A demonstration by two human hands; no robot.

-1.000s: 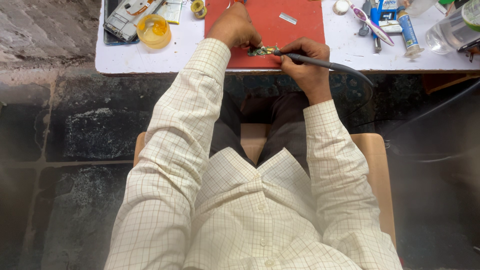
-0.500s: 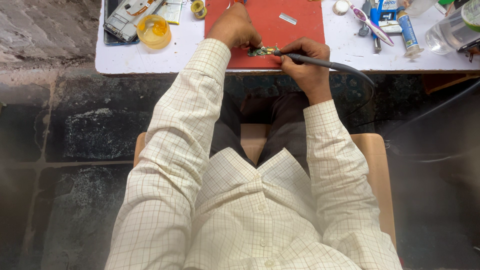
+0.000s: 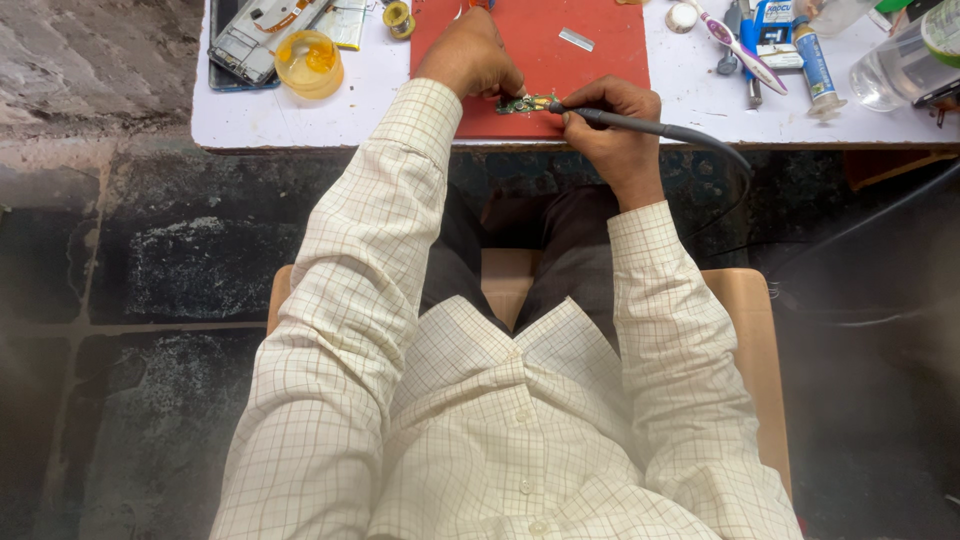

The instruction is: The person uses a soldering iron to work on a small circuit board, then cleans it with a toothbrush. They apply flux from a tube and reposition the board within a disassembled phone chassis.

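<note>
On the white desk (image 3: 300, 115) in front of my knees lies a red rectangular mat (image 3: 600, 75), and at its near edge sits the small green circuit board (image 3: 527, 103). My left hand (image 3: 468, 58) is curled, with the fingertips pressing on the left end of this board. My right hand (image 3: 612, 115) is closed around the dark, thin soldering iron with a black cable (image 3: 640, 125), like one holds a pen, and its tip touches the right end of the board. I think the board must stay flat and not slide, and the tip should rest only on one spot, lightly. To the right stand a blue-and-white tube (image 3: 814, 65) and a blue-and-white package (image 3: 775, 25); far left is a round yellow transparent container (image 3: 308, 62).
</note>
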